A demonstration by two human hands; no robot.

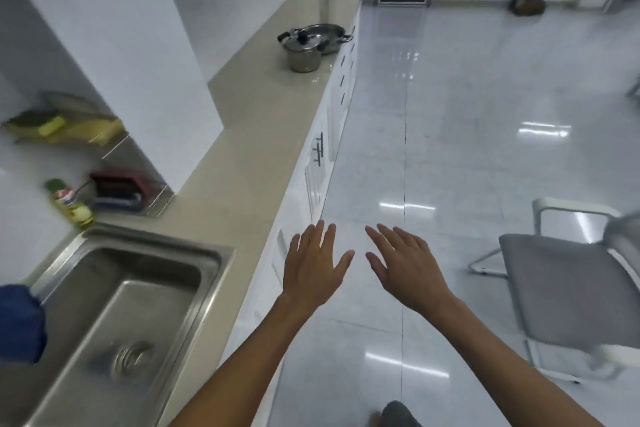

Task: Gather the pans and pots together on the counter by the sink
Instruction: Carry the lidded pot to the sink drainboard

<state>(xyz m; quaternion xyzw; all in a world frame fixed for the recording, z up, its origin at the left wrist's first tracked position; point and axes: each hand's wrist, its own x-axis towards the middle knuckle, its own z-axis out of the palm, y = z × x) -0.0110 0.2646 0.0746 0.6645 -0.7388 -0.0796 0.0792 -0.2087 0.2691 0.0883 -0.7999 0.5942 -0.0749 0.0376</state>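
Observation:
A steel pot with a lid and black handles [304,51] stands far along the beige counter [249,135], near its front edge. Right behind it lies a wide shallow steel pan [330,34], touching or nearly touching the pot. The steel sink [114,315] is set into the counter at the lower left. My left hand [313,265] and my right hand [403,263] are stretched out side by side over the floor in front of the cabinets, both empty with fingers spread, well short of the pot.
A green dish-soap bottle [71,203] and a red-and-blue holder [117,189] stand behind the sink, under a shelf with yellow sponges [65,125]. A blue cloth [20,322] hangs at the sink's left. A grey chair [568,284] stands on the tiled floor to the right.

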